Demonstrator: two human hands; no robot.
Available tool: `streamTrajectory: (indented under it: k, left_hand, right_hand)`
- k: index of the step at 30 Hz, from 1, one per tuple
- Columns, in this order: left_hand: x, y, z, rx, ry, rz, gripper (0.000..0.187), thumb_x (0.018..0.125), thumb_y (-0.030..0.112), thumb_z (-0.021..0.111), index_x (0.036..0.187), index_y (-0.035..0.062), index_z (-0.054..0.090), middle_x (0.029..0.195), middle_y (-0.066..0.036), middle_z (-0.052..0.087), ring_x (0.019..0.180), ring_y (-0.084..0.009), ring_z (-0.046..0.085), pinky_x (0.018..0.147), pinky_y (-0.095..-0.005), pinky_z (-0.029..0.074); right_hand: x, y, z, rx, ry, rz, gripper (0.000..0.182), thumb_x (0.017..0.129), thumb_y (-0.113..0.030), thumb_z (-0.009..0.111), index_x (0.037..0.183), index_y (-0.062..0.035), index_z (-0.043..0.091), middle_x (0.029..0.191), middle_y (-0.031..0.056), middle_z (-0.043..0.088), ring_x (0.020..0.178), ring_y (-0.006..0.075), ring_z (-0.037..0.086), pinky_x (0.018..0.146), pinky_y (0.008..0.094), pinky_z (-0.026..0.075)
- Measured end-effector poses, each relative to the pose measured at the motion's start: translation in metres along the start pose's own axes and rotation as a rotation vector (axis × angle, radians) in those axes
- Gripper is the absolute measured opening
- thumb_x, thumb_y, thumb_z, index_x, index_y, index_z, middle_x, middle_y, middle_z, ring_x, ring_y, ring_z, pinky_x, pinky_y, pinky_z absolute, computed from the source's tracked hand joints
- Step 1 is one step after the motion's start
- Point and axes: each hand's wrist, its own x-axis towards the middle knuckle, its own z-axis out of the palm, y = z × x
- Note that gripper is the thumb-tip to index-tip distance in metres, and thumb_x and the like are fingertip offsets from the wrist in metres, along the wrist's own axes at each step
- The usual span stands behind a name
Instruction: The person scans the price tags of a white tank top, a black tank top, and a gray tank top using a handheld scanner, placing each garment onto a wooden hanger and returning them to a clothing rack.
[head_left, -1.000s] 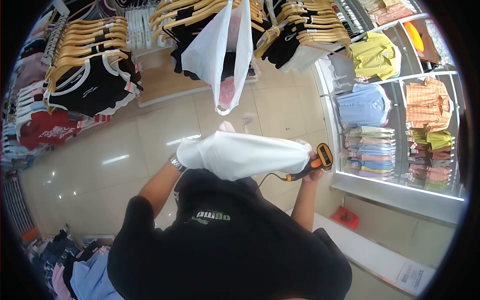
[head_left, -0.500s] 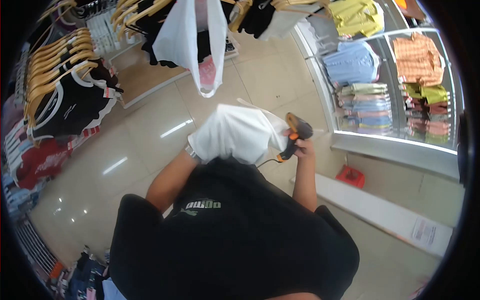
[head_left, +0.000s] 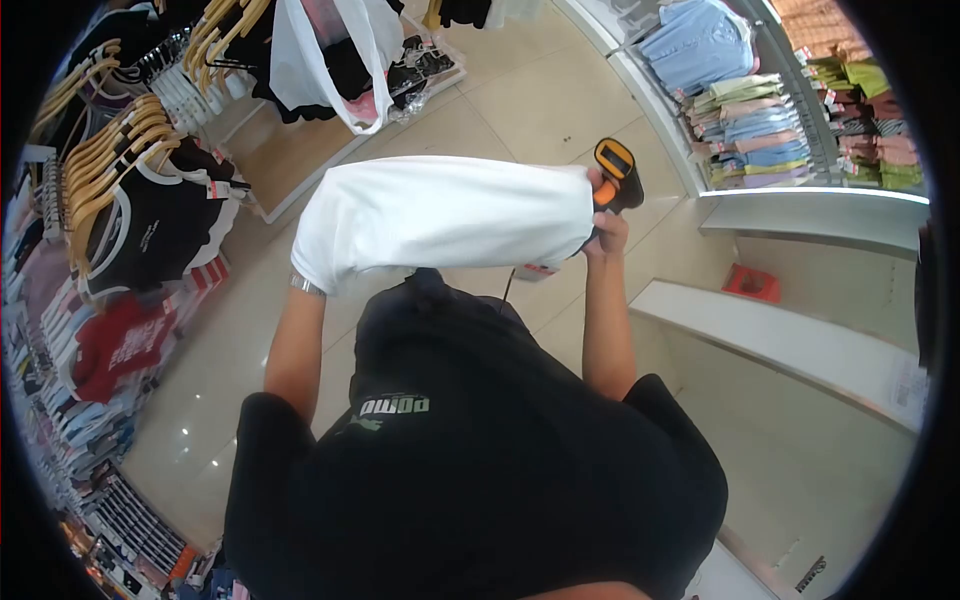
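Note:
A white garment [head_left: 450, 212] is stretched sideways between my two arms. Its left end covers my left hand down to the wrist, where a metal band shows, so the fingers there are hidden. At the garment's right end, my right hand [head_left: 606, 232] is closed around the handle of a black and orange scanner [head_left: 620, 172], with the cloth's edge against the fingers. A tag [head_left: 536, 271] hangs below the garment near that hand, beside a thin dark cable.
Tops on wooden hangers [head_left: 150, 215] fill the left side. A white bag-like item [head_left: 340, 60] hangs at the top. Shelves of folded and hung shirts [head_left: 750, 125] stand at the upper right. A red stool [head_left: 752, 283] is beside a long white board [head_left: 770, 340].
The white garment has gone from bunched up to stretched out wide. My left hand has moved left and up inside it; my right hand has risen with the scanner. The view has shifted.

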Motion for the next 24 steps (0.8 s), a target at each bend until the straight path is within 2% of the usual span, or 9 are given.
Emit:
streamTrajectory:
  k: [3,9,10,11,13,14,18,21,24]
  left_hand:
    - [-0.038,-0.036,0.017,-0.479,0.104,-0.257,0.060,0.093,0.036,0.060,0.141,0.0030,0.048,0.140,-0.015,0.057,0.130,-0.0281,0.052,0.113,-0.0386,0.038]
    - [-0.114,-0.086,-0.001,0.433,-0.001,-0.177,0.062,0.097,0.040,0.054,0.145,0.0023,0.044,0.143,-0.016,0.054,0.133,-0.0282,0.050,0.117,-0.0399,0.033]
    - [-0.114,-0.090,0.020,0.208,0.239,-0.158,0.066,0.099,0.044,0.052,0.145,-0.0010,0.042,0.146,-0.017,0.050,0.136,-0.0285,0.047,0.116,-0.0403,0.035]
    - [-0.115,-0.099,0.019,-0.461,0.228,-0.269,0.069,0.099,0.048,0.049,0.145,-0.0028,0.041,0.146,-0.018,0.050,0.136,-0.0302,0.047,0.116,-0.0415,0.034]
    - [-0.074,-0.007,-0.010,-1.799,0.129,-0.486,0.075,0.101,0.054,0.043,0.145,-0.0063,0.039,0.146,-0.020,0.049,0.135,-0.0337,0.048,0.117,-0.0439,0.033]
    - [-0.069,0.015,-0.011,-1.857,0.088,-0.535,0.067,0.103,0.045,0.048,0.142,-0.0094,0.041,0.141,-0.020,0.054,0.130,-0.0353,0.053,0.114,-0.0459,0.037]
    - [-0.080,0.001,0.018,-1.237,0.105,-0.732,0.049,0.096,0.013,0.063,0.138,-0.0072,0.046,0.130,-0.019,0.061,0.117,-0.0282,0.063,0.099,-0.0383,0.052]
    - [-0.072,0.014,0.048,-0.999,0.075,-0.878,0.038,0.096,0.014,0.063,0.129,-0.0048,0.057,0.115,-0.013,0.068,0.098,-0.0204,0.067,0.083,-0.0324,0.056]
    - [-0.088,-0.001,0.108,-0.468,-0.298,-0.895,0.028,0.095,0.015,0.060,0.115,-0.0030,0.066,0.103,-0.010,0.071,0.091,-0.0185,0.066,0.080,-0.0328,0.053]
  right_hand:
    - [-0.011,-0.003,0.032,-0.047,0.039,0.003,0.082,0.067,0.005,0.065,0.145,-0.0087,0.044,0.152,0.0151,0.046,0.137,0.0340,0.047,0.117,0.0503,0.034]
    - [-0.058,-0.022,0.052,-0.028,0.038,-0.016,0.084,0.069,0.004,0.063,0.149,-0.0045,0.037,0.157,0.0179,0.038,0.141,0.0361,0.042,0.118,0.0491,0.033]
    - [-0.066,-0.027,0.055,-0.021,0.044,-0.024,0.084,0.069,0.005,0.063,0.149,-0.0050,0.036,0.157,0.0180,0.037,0.141,0.0359,0.042,0.118,0.0491,0.033]
    - [-0.072,-0.031,0.058,-0.015,0.048,-0.032,0.085,0.070,0.005,0.063,0.149,-0.0055,0.036,0.157,0.0181,0.037,0.141,0.0357,0.042,0.118,0.0492,0.033]
    - [-0.086,-0.039,0.058,-0.053,0.063,-0.047,0.082,0.071,0.005,0.061,0.149,-0.0039,0.035,0.156,0.0188,0.038,0.141,0.0348,0.042,0.118,0.0481,0.033]
    - [-0.093,-0.043,0.054,-0.067,0.084,-0.038,0.081,0.072,0.005,0.061,0.149,-0.0031,0.035,0.156,0.0192,0.038,0.141,0.0347,0.042,0.118,0.0477,0.033]
    - [-0.102,-0.052,0.056,-0.118,0.181,-0.078,0.078,0.075,0.005,0.060,0.148,0.0006,0.033,0.155,0.0202,0.039,0.140,0.0342,0.042,0.118,0.0461,0.033]
    - [-0.092,-0.065,0.045,-0.145,0.215,-0.022,0.076,0.076,0.006,0.062,0.147,0.0026,0.035,0.154,0.0195,0.041,0.138,0.0307,0.044,0.116,0.0435,0.036]
    - [-0.067,-0.084,0.061,-0.297,0.188,0.034,0.073,0.076,0.006,0.064,0.145,0.0045,0.038,0.153,0.0183,0.042,0.135,0.0265,0.047,0.113,0.0402,0.038]
